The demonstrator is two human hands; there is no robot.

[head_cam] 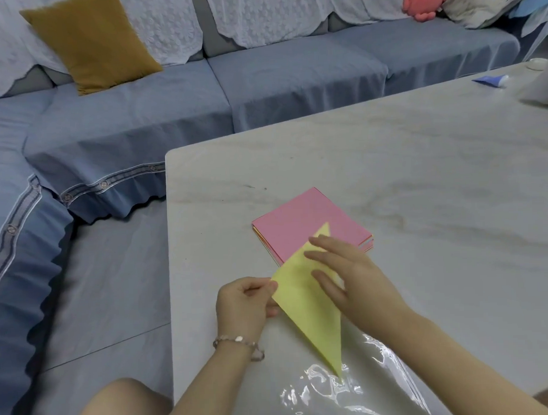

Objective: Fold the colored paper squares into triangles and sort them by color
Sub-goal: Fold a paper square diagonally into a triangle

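A blue sofa (293, 79) with a mustard cushion (90, 43) wraps round the pale marble-look table (420, 171) where I sit. My left hand (243, 304) has its fingers curled, and thumb and forefinger pinch the left corner of the yellow sheet (307, 302), which is already folded into a long triangle. My right hand (352, 276) lies just to the right of that pinch, with its fingers straight and spread flat on the sheet's upper half, pressing it rather than gripping it. From my pinch the triangle runs up and away under my right fingers, and its far tip overlaps the stack (298, 225) of paper squares, pink on top, which lies on the table just beyond both hands. Its other tip points back toward me and rests on a clear plastic wrapper (350, 391) lying below my right wrist. A beaded bracelet (238, 343) sits on my left wrist. Well apart, at the far right edge of the table, lies a blue tube (492, 80).
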